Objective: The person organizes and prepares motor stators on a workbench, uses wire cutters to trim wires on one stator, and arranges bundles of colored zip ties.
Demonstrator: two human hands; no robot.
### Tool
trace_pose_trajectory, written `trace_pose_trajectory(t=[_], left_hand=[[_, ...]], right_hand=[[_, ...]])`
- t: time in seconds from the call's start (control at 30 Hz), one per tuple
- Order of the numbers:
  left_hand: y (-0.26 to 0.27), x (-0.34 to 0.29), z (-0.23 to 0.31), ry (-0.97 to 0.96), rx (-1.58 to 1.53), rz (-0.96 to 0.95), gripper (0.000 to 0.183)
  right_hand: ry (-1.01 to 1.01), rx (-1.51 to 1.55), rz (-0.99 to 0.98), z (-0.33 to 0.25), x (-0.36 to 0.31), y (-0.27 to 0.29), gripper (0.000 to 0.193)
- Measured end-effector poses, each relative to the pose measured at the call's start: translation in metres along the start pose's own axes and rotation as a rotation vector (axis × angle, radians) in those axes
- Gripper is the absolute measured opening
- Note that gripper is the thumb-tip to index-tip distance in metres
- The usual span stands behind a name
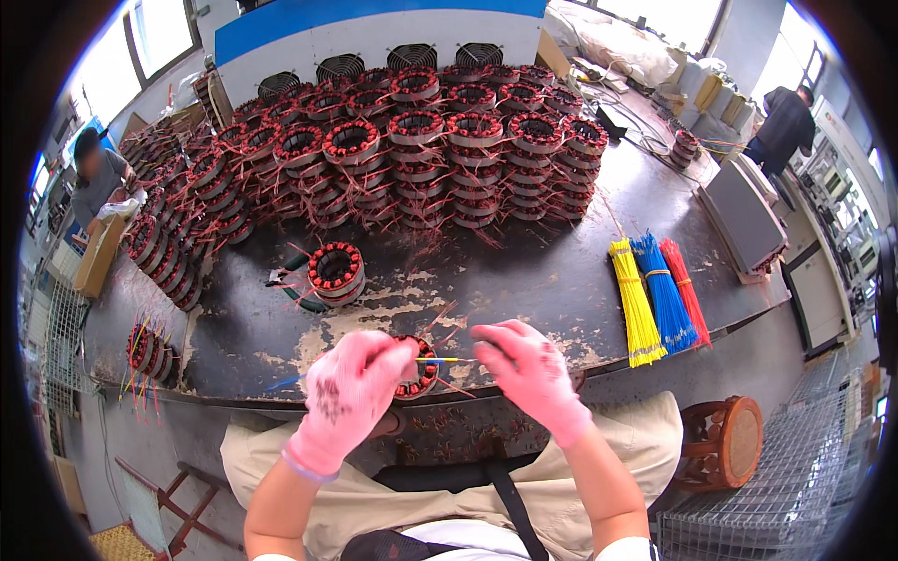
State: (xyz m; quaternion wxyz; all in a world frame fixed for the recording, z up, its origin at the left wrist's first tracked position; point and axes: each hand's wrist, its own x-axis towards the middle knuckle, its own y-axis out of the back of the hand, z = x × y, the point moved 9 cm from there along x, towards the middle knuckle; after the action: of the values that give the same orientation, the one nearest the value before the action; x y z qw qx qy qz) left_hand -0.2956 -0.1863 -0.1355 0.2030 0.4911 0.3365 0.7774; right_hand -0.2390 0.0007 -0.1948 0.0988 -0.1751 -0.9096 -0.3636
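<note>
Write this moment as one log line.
Left hand holds yellow strand | right hand near strand's end | ring partly behind left hand | bundles at right

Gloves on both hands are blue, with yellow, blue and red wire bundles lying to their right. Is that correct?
The colour is wrong: the head view shows pink gloves on the left hand and right hand. The wire bundles do lie to their right.

the left hand [354,377] pinched a yellow wire [441,360] over a ring [429,375]. the right hand [526,363] was just by the wire's tip. ring stacks [418,173] stood behind.
</note>
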Motion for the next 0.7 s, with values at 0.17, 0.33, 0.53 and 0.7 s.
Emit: trace_pose_trajectory(t=[0.17, 0.33, 0.53, 0.7], left_hand=[[-0.079, -0.003, -0.037, 0.206, -0.186, -0.094, 0.022], [-0.11, -0.017, -0.05, 0.306, -0.319, -0.139, 0.023], [-0.106, -0.016, -0.043, 0.317, -0.357, -0.238, 0.021], [-0.107, -0.018, -0.037, 0.326, -0.32, -0.172, 0.024]], right_hand=[[0.122, -0.197, -0.099, 0.027, -0.003, -0.071, 0.017], [0.074, -0.201, -0.183, 0.027, -0.011, -0.073, 0.019], [-0.438, 0.396, -0.436, 0.066, -0.008, -0.073, 0.03], [-0.479, 0.505, -0.425, 0.073, 0.002, -0.091, 0.026]])
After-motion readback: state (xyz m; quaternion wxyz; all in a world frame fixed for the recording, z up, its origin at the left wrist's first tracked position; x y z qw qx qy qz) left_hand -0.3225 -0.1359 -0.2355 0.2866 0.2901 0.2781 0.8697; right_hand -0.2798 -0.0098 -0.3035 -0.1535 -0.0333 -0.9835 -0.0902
